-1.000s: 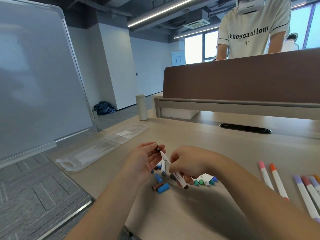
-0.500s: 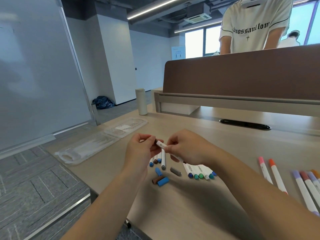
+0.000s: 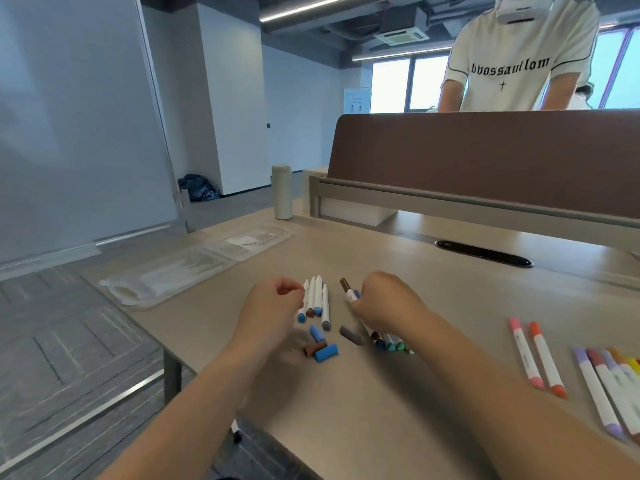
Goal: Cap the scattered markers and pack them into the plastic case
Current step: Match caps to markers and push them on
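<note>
My right hand (image 3: 386,303) grips a white marker with a brown cap (image 3: 347,288), low over the desk beside a row of capped markers (image 3: 389,342) that it partly hides. My left hand (image 3: 273,308) hovers with loosely curled fingers and holds nothing, its fingertips beside several white markers (image 3: 315,299) lying side by side. Loose caps lie in front of them: two blue ones (image 3: 317,333) (image 3: 326,352), a brown one (image 3: 312,349) and a grey one (image 3: 349,335). The clear plastic case (image 3: 166,275) lies open at the far left of the desk.
More capped markers lie to the right: a pink one (image 3: 524,355), an orange one (image 3: 548,360) and a purple-to-yellow bunch (image 3: 606,389). A pale bottle (image 3: 282,192), a brown divider (image 3: 485,150) and a cable slot (image 3: 483,258) are behind. A person (image 3: 519,57) stands beyond the divider. A whiteboard (image 3: 76,116) stands left.
My two hands have come apart after pressing a cap onto the marker. The right hand has lowered the brown-capped marker toward the capped row; the left has let go and moved left.
</note>
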`<state>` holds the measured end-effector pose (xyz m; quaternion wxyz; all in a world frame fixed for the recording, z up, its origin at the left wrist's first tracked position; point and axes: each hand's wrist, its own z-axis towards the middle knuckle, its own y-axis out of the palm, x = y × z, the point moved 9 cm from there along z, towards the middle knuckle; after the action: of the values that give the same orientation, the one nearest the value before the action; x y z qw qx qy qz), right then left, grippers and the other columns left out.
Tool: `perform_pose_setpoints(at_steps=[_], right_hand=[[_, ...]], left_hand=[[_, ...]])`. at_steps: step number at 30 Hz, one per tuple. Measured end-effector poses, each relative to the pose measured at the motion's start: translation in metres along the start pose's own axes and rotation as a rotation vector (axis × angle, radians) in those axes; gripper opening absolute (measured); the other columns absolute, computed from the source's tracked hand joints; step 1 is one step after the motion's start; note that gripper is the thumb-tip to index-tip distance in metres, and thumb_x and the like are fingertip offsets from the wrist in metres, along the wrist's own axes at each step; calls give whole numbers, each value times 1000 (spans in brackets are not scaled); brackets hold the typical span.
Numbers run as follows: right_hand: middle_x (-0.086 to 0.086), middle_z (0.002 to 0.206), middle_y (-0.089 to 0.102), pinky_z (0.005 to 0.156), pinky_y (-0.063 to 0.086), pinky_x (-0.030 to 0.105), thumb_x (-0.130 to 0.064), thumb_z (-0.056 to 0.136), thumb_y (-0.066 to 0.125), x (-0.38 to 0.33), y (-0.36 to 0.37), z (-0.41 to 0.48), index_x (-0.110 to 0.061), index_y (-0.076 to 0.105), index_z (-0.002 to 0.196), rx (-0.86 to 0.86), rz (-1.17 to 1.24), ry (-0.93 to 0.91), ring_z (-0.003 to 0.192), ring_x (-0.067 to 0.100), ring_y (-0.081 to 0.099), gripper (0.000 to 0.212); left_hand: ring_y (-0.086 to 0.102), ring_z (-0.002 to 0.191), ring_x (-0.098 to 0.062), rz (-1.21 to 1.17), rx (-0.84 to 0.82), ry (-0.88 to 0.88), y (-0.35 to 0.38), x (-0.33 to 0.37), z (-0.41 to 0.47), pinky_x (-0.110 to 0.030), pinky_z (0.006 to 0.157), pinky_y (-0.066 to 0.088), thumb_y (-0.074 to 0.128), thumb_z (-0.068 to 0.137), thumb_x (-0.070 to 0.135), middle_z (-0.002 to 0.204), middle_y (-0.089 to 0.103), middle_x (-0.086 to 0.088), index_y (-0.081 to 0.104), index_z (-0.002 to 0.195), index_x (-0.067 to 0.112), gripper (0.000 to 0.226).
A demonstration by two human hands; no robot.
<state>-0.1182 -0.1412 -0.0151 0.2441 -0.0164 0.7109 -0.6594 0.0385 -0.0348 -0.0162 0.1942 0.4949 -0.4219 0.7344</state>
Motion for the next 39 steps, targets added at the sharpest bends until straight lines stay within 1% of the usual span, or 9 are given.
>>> perform_pose_setpoints(at_steps=[9,12,16,21,23,29,31,34,39], right_hand=[[5,88,65,72,51,30,-18,89,63,-7,12,11,-12,69,96,-42,-214,-4,83,21,64,11],[4,88,68,78,56,33,-29,90,64,-15,8,10,-16,69,95,-7,-140,-64,83,20,65,15],[6,88,70,72,53,31,-45,82,73,-22,16,-4,-12,71,91,-181,-152,-128,83,20,65,34],[7,84,75,74,59,33,-37,79,77,-19,22,-10,-8,75,90,-281,-217,-149,69,19,67,30],[10,82,75,74,61,36,-32,83,74,-20,23,-10,-4,75,89,-283,-206,-157,65,21,66,29],[6,60,47,54,36,27,-27,93,59,-10,-4,1,-10,54,63,-139,-122,-117,58,22,45,35],[7,62,41,51,31,28,-23,96,53,-4,-9,4,-11,48,62,-100,-107,-83,58,23,41,37],[7,66,45,56,35,28,-19,96,50,0,-5,6,-10,49,66,-105,-92,-56,68,26,48,31],[6,67,47,60,37,27,-24,98,51,-1,-11,6,-11,48,65,-81,-3,-65,66,24,49,35]], left_hand=[[60,83,-10,194,-123,34,4,-3,-2,-21,66,43,54,96,23,87,67,5,67,92,25,13],[61,78,-13,267,-111,40,6,-2,1,-25,64,46,56,94,24,84,67,2,68,89,22,14],[61,81,-16,435,-83,56,12,1,8,-35,75,53,60,91,30,87,65,1,66,90,21,11],[58,115,-25,799,-133,121,38,18,9,-31,87,44,45,100,32,128,61,-7,55,133,13,39],[59,112,-25,912,-124,130,45,20,14,-32,87,45,46,99,37,124,62,-7,51,138,14,45],[60,111,-24,1046,-128,144,56,21,17,-30,81,44,51,96,36,125,61,-4,49,138,16,47],[58,116,-22,1058,-121,166,59,24,15,-29,82,44,51,96,37,139,55,0,47,142,17,50],[53,127,-20,1075,-143,166,67,21,15,-30,96,47,49,97,34,151,44,3,42,146,23,52],[42,138,-19,1087,-162,196,69,33,3,-31,102,40,38,100,16,159,30,0,26,154,22,56]])
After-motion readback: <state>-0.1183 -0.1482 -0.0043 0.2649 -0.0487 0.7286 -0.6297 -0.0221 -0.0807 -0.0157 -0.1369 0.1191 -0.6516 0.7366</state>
